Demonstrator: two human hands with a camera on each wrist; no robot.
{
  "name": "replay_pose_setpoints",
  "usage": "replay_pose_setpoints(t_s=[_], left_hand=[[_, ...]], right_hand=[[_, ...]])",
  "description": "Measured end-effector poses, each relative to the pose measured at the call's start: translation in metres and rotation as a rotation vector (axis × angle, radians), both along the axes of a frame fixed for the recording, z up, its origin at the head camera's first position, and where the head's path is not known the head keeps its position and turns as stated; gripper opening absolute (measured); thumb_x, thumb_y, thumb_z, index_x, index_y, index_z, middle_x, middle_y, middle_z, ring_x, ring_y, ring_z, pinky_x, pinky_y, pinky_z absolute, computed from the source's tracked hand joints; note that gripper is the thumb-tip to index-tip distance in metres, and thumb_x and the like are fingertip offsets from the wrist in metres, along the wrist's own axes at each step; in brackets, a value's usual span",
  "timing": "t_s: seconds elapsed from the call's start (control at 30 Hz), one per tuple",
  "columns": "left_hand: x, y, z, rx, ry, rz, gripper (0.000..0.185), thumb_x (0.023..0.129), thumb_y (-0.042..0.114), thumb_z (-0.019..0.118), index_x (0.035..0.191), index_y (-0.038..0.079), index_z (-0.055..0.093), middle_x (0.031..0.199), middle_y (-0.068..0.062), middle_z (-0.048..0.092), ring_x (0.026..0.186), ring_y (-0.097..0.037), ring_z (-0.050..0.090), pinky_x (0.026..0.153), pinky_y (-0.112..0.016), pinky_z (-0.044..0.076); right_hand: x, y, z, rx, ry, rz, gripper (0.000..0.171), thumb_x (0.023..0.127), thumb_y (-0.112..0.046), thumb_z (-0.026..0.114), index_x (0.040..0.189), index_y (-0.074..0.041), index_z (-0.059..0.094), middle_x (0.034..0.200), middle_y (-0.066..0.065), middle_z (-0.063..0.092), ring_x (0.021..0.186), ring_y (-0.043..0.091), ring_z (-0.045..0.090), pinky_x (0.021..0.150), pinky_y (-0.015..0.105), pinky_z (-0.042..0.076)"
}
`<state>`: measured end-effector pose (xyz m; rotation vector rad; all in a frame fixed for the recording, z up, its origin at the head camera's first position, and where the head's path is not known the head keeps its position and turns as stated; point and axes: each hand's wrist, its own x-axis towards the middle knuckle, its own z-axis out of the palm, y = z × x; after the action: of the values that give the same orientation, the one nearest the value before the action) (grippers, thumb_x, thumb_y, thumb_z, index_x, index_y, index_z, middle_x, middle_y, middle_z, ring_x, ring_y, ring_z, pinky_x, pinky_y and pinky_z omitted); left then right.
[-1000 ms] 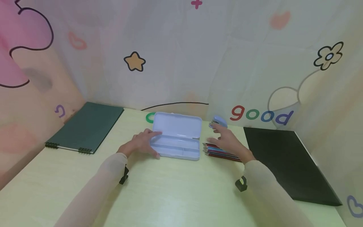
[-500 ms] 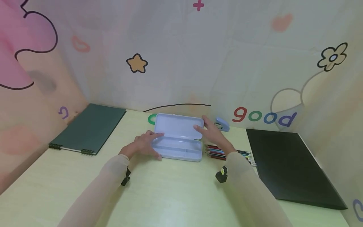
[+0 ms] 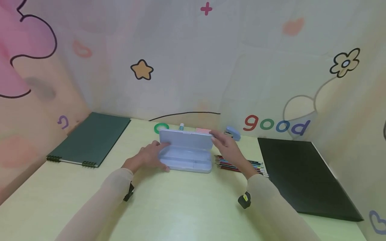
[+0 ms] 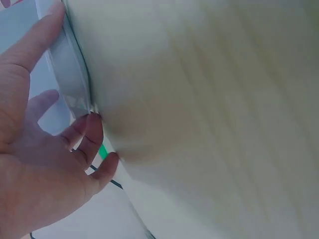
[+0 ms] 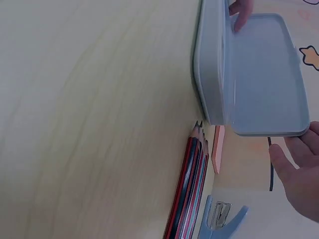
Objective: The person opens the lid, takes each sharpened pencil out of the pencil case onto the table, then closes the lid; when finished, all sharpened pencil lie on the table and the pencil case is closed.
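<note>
A pale blue pencil case [image 3: 187, 164] lies open at the middle of the table, its inner compartments bare. Its hinged lid [image 5: 266, 74] stands raised and tilts forward in the head view. My left hand [image 3: 147, 155] holds the case's left end, thumb along the front edge and index finger reaching inside near the hinge. In the left wrist view, other fingers [image 4: 92, 144] of this hand rest at the case's end and on the tabletop. At the lid's upper right corner is my right hand [image 3: 227, 147], its fingers hooked behind the edge and its thumb in front.
Colored pencils [image 3: 241, 165] lie in a bundle right of the case. Behind it are a green tape roll [image 3: 161, 127], a glue stick [image 3: 181, 127], a pink pad [image 3: 203, 130] and a blue stapler [image 3: 233, 133]. A green spiral notebook [image 3: 93, 139] lies left, a black folder [image 3: 304, 177] right.
My right hand has come left from near the stapler to the lid's corner. The lid has swung up and forward, uncovering the glue stick and pink pad behind. My left hand has stayed put.
</note>
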<state>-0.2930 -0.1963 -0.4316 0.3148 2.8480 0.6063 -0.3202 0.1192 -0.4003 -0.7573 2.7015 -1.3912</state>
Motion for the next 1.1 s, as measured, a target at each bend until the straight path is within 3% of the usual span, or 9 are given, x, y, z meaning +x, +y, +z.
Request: replay_pose_setpoints(t_s=[0.23,0.37,0.43,0.57,0.7,0.8,0.93,1.0,1.1], left_hand=[[0.009,0.004,-0.001,0.011,0.04,0.028,0.1,0.072,0.047,0.088,0.155,0.024,0.037,0.152,-0.02,0.039,0.134,-0.041,0.043,0.11,-0.063,0.037],[0.012,0.003,-0.002,0.053,0.063,0.036,0.1,0.071,0.045,0.089,0.154,0.019,0.039,0.153,-0.019,0.041,0.136,-0.04,0.043,0.111,-0.061,0.037],[0.013,0.0,-0.001,0.106,0.038,0.024,0.097,0.073,0.043,0.088,0.153,0.015,0.04,0.15,-0.018,0.045,0.134,-0.037,0.045,0.112,-0.058,0.038],[0.018,-0.017,0.015,0.179,-0.09,0.006,0.086,0.082,0.041,0.081,0.149,0.005,0.042,0.148,-0.022,0.048,0.132,-0.038,0.048,0.11,-0.056,0.041],[0.026,-0.033,0.041,0.134,-0.163,0.002,0.071,0.09,0.041,0.072,0.141,-0.003,0.05,0.139,-0.028,0.055,0.126,-0.042,0.055,0.101,-0.056,0.048],[0.031,-0.039,0.055,0.102,-0.065,0.036,0.057,0.096,0.035,0.063,0.136,-0.005,0.055,0.129,-0.027,0.062,0.118,-0.041,0.061,0.095,-0.054,0.051],[0.035,-0.032,0.053,0.09,0.196,0.058,0.046,0.103,0.027,0.053,0.138,-0.001,0.055,0.137,-0.024,0.058,0.126,-0.042,0.055,0.103,-0.058,0.046],[0.037,-0.022,0.044,0.068,0.3,-0.005,0.047,0.104,0.027,0.052,0.142,0.0,0.052,0.146,-0.023,0.051,0.136,-0.043,0.047,0.11,-0.059,0.039],[0.04,-0.003,0.03,0.005,0.335,-0.159,0.057,0.103,0.033,0.053,0.149,0.002,0.043,0.158,-0.022,0.037,0.147,-0.042,0.032,0.118,-0.057,0.028]], right_hand=[[0.02,0.002,-0.007,0.127,0.147,-0.003,0.04,0.106,-0.023,0.048,0.142,-0.007,0.055,0.143,0.012,0.059,0.134,0.033,0.054,0.11,0.052,0.043],[0.026,0.001,-0.012,0.164,0.165,0.013,0.037,0.105,-0.019,0.05,0.139,-0.008,0.059,0.141,0.01,0.06,0.128,0.03,0.059,0.106,0.049,0.048],[0.028,0.001,-0.015,0.171,0.158,0.02,0.037,0.104,-0.016,0.051,0.139,-0.008,0.058,0.142,0.01,0.06,0.127,0.029,0.06,0.104,0.048,0.05],[0.032,0.001,-0.018,0.178,0.171,0.041,0.035,0.103,-0.01,0.053,0.137,-0.005,0.06,0.139,0.011,0.062,0.12,0.029,0.063,0.099,0.046,0.052],[0.034,0.0,-0.018,0.196,0.227,0.084,0.033,0.102,-0.009,0.055,0.133,-0.005,0.064,0.135,0.011,0.064,0.126,0.029,0.061,0.104,0.046,0.049],[0.036,0.001,-0.018,0.226,0.247,0.102,0.033,0.101,-0.009,0.057,0.133,-0.007,0.064,0.136,0.01,0.064,0.129,0.028,0.059,0.106,0.045,0.047],[0.04,0.003,-0.016,0.299,0.235,0.118,0.035,0.1,-0.012,0.059,0.135,-0.011,0.064,0.138,0.007,0.063,0.131,0.026,0.058,0.107,0.045,0.046],[0.042,0.003,-0.016,0.351,0.233,0.13,0.036,0.1,-0.013,0.059,0.136,-0.012,0.063,0.14,0.006,0.062,0.133,0.025,0.056,0.108,0.045,0.045],[0.044,0.002,-0.017,0.422,0.245,0.148,0.037,0.101,-0.015,0.059,0.137,-0.013,0.061,0.142,0.005,0.06,0.135,0.023,0.054,0.11,0.044,0.044]])
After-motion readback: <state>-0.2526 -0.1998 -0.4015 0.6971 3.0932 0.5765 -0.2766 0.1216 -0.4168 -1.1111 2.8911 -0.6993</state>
